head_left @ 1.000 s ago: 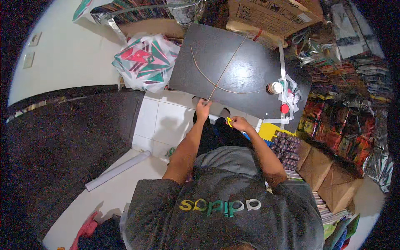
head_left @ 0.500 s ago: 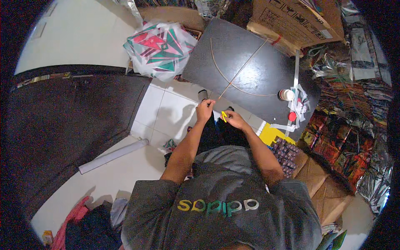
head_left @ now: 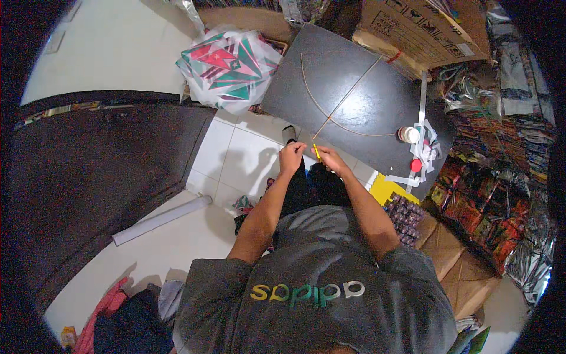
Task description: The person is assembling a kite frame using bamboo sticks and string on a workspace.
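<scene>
A kite-like frame of thin sticks (head_left: 348,96), one straight and one bowed, lies on the dark table with its crossing tied. Its near tip reaches the table edge, just beyond my hands. My left hand (head_left: 291,158) is closed in a pinch close to that tip; whatever is between the fingertips is too small to make out. Beside it, my right hand (head_left: 331,161) is closed on a slim yellow tool (head_left: 316,152), held nearly upright. The tool's exact kind cannot be told.
The dark table (head_left: 368,76) carries a white-capped jar (head_left: 408,135), a red cap (head_left: 416,166) and paper scraps (head_left: 432,147). Patterned kite sheets (head_left: 230,68) lie at its left. A white roll (head_left: 162,221) is on the floor. Packed goods (head_left: 483,194) and cardboard (head_left: 424,35) crowd the right.
My right hand has turned the yellow tool more upright. The left hand stays pinched, slightly shifted relative to the stick tip. The frame on the table stays put.
</scene>
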`<state>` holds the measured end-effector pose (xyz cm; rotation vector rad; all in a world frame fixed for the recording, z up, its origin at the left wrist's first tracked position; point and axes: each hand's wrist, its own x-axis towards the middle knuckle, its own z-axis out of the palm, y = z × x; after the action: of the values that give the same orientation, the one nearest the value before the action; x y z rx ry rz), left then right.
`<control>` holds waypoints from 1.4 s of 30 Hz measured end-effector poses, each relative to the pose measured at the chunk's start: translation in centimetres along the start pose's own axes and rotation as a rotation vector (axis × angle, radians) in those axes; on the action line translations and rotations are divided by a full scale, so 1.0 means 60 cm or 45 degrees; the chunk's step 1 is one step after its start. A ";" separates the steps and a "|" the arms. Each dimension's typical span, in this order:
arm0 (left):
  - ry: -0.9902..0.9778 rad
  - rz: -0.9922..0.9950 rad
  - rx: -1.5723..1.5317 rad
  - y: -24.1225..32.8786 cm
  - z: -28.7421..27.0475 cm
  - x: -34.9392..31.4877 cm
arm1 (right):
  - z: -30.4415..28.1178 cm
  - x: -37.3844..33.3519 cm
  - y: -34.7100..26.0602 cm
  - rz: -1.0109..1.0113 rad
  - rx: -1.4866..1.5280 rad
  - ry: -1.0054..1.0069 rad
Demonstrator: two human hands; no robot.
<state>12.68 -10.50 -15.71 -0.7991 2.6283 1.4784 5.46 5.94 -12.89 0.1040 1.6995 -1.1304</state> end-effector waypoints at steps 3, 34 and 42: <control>0.015 0.020 0.024 0.002 -0.003 0.000 | -0.001 0.002 -0.006 0.062 -0.010 -0.026; 0.074 0.163 -0.066 0.007 -0.023 -0.017 | -0.017 -0.003 0.002 0.031 0.126 -0.087; 0.047 0.065 -0.325 0.029 -0.049 -0.029 | -0.076 -0.079 0.048 -0.531 -0.372 0.355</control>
<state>14.09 -11.42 -12.24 -0.7873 2.5357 1.8576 6.01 12.83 -10.91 -0.3022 2.1864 -1.1905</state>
